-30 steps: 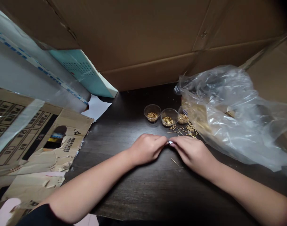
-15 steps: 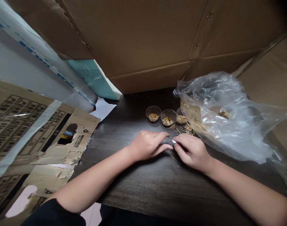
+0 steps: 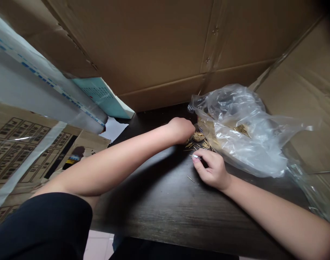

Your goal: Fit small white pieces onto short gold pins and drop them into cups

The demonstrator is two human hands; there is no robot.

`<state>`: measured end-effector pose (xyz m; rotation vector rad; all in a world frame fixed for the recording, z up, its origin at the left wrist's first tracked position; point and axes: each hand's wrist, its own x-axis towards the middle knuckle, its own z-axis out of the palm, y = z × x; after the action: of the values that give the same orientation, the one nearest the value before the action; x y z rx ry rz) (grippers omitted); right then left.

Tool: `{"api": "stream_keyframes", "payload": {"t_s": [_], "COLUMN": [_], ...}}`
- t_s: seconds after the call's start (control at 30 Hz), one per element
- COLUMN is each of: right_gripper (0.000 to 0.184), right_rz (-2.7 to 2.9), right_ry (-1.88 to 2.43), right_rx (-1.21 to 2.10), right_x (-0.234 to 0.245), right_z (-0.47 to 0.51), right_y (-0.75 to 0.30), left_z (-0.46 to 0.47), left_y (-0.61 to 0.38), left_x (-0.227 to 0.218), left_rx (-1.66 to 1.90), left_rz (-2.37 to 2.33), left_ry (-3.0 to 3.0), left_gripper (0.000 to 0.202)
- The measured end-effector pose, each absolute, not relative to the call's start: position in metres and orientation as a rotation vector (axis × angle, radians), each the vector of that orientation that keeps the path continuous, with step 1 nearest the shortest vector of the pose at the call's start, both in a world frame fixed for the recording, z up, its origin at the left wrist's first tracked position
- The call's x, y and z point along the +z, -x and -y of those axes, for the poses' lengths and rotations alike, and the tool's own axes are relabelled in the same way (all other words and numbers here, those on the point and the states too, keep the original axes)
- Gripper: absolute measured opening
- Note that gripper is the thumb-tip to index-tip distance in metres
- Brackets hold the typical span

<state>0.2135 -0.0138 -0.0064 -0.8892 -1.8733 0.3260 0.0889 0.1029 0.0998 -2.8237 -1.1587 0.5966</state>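
My left hand is stretched out over the small clear cups at the back, its fingers turned away and hidden. One cup of tiny brass-coloured pieces shows just right of it; the other cups are mostly covered. My right hand is closed in a pinch, thumb against fingers, on a small white piece with a thin metallic tip poking out to the left. Several loose brass-coloured pins lie between the hands and the cups. A single pin rests on the table left of my right hand.
A crumpled clear plastic bag with more brass pins inside covers the right of the dark table. Cardboard walls stand behind and to the right. At left are a printed carton and a pale green box.
My left hand has left the right hand and reached forward over the cups, hiding most of them. My right hand still pinches the white piece. The whole view has shifted slightly.
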Motion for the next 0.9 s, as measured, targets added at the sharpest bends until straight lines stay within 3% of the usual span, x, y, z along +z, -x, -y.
{"api": "stream_keyframes", "payload": {"t_s": [0.4, 0.9], "right_gripper": [0.007, 0.008], "right_rz": [1.812, 1.756], "right_ry": [0.925, 1.023], "right_rx": [0.333, 0.334], "right_x": [-0.008, -0.006], "right_z": [0.012, 0.009], "right_y": [-0.212, -0.212], "left_z": [-0.11, -0.11], "left_y": [-0.079, -0.045], "left_x": [0.102, 0.097], "left_rx": [0.589, 0.106], "left_rz": [1.054, 1.109], "left_ry": [2.818, 2.986], "left_gripper": [0.023, 0.019]}}
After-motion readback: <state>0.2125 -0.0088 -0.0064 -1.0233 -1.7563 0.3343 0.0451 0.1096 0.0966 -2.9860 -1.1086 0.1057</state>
